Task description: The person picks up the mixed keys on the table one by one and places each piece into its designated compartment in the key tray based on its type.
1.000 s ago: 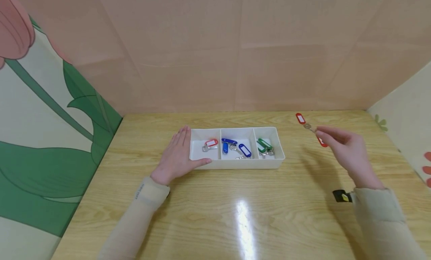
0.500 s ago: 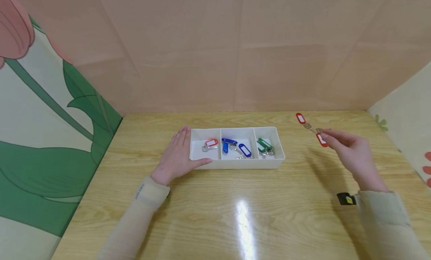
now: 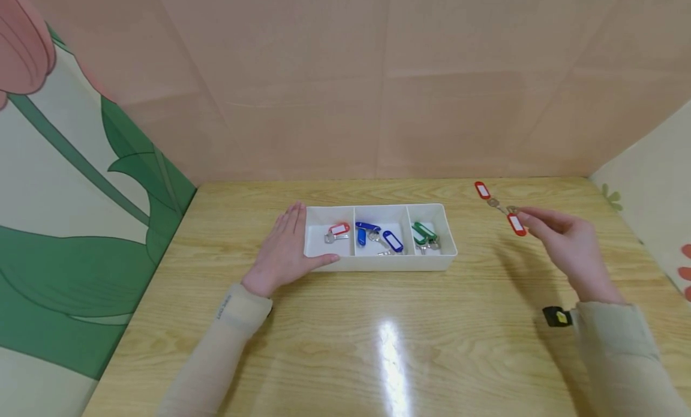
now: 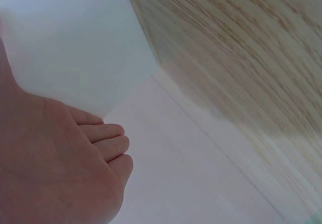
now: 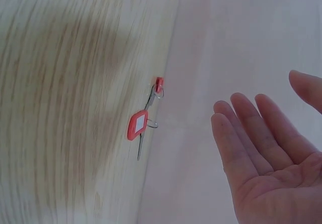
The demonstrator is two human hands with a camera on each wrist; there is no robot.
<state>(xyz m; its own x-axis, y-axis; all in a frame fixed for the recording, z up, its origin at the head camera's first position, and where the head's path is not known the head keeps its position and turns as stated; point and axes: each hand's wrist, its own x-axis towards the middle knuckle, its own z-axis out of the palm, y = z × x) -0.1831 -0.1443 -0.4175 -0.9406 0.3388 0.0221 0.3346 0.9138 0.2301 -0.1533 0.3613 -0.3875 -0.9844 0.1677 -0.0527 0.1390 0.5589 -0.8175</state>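
Note:
A white three-compartment box [image 3: 378, 263] stands on the table. My left hand [image 3: 283, 246] rests along its left end, fingers straight and thumb on the front wall; the left wrist view shows the palm [image 4: 60, 163] beside the white wall. Right of the box lie two keys with red tags: the farther tag [image 3: 482, 190] and the nearer tag [image 3: 516, 224]. Just right of the nearer one is my right hand [image 3: 567, 243]. In the right wrist view its fingers are extended, thumb apart, holding nothing, while the nearer red tag [image 5: 137, 125] lies on the table.
Inside the box, a red-tagged key [image 3: 339, 229] lies in the left compartment. Several blue tags [image 3: 392, 241] with keys fill the middle one, and green tags [image 3: 425, 230] with keys the right one. A pinkish wall covering [image 3: 345, 105] rises behind the wooden table [image 3: 324, 345].
My right hand has drawn slightly to the right, its fingers coming off the nearer red tag, which now shows fully. The left hand and box have stayed in place.

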